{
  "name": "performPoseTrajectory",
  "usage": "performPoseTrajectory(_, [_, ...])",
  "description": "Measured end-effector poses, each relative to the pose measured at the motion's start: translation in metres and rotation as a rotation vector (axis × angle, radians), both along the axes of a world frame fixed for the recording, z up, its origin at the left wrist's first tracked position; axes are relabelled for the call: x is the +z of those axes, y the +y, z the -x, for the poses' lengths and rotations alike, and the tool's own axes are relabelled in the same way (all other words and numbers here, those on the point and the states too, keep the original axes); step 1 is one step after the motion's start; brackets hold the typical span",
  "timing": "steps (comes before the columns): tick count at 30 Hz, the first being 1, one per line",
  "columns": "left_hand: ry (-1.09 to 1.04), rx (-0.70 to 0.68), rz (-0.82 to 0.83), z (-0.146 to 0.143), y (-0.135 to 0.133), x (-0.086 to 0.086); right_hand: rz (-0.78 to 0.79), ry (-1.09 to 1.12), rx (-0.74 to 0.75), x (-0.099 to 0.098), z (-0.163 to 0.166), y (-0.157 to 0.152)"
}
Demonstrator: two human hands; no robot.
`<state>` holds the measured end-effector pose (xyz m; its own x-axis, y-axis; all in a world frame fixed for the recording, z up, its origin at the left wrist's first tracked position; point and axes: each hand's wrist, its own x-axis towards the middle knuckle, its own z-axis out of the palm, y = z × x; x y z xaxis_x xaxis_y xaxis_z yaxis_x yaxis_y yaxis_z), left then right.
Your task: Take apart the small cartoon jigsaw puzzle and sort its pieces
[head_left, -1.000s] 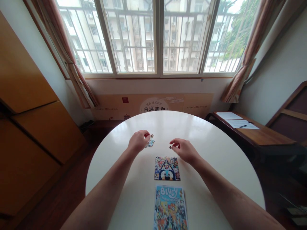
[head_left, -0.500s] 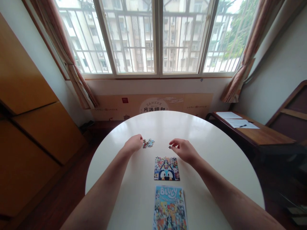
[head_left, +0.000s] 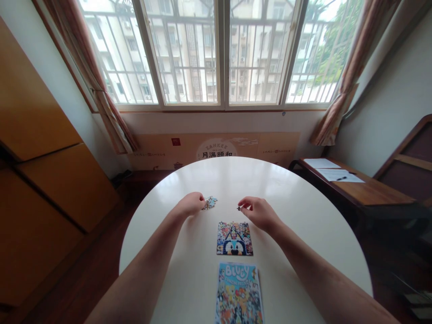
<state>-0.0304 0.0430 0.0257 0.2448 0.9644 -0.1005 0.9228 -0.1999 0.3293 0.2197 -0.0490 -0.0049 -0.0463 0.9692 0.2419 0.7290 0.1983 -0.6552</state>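
On the round white table (head_left: 303,216) lies a partly assembled colourful jigsaw puzzle (head_left: 234,238), with a printed picture sheet reading "Bluey" (head_left: 239,293) just in front of it. A small heap of loose puzzle pieces (head_left: 211,202) sits beyond the puzzle. My left hand (head_left: 191,204) rests curled at that heap, fingertips touching the pieces. My right hand (head_left: 258,211) hovers to the right of the heap and pinches a single small puzzle piece (head_left: 239,208) between thumb and fingers.
A wooden side desk (head_left: 364,189) with papers and a pen stands to the right. Wooden cabinets (head_left: 43,180) line the left wall. Behind the table are a barred window with curtains and a printed cardboard panel (head_left: 216,150).
My left hand lowered from holding a piece above the heap down onto the loose pieces. My right hand stayed almost still with its piece.
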Motion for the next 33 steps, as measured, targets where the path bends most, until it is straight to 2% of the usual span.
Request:
performPoseTrajectory(4, [-0.004,0.097,-0.166,0.000,0.001,0.000,0.000,-0.004,0.000,0.000,0.000,0.000])
performPoseTrajectory(6, [-0.032,0.072,-0.262,-0.003,-0.001,0.001,-0.003,-0.002,0.002,-0.001,0.000,0.001])
performPoseTrajectory(8, [-0.087,-0.044,-0.351,-0.009,-0.006,0.002,-0.006,0.000,0.003,-0.001,0.000,0.001])
performPoseTrajectory(10, [-0.154,-0.215,-0.410,-0.018,-0.015,0.001,-0.015,0.003,0.002,-0.001,0.000,0.001])
performPoseTrajectory(13, [-0.220,-0.444,-0.396,-0.035,-0.033,-0.002,-0.041,0.023,-0.005,-0.001,0.000,0.001])
performPoseTrajectory(16, [-0.225,-0.546,-0.366,-0.049,-0.047,-0.007,-0.046,0.072,0.001,-0.001,0.001,0.001])
performPoseTrajectory(21, [-0.225,-0.560,-0.396,-0.055,-0.051,-0.012,-0.048,0.170,0.054,-0.005,0.001,0.005])
performPoseTrajectory(33, [-0.222,-0.591,-0.444,-0.054,-0.048,-0.011,-0.006,0.310,0.186,-0.013,0.004,0.008])
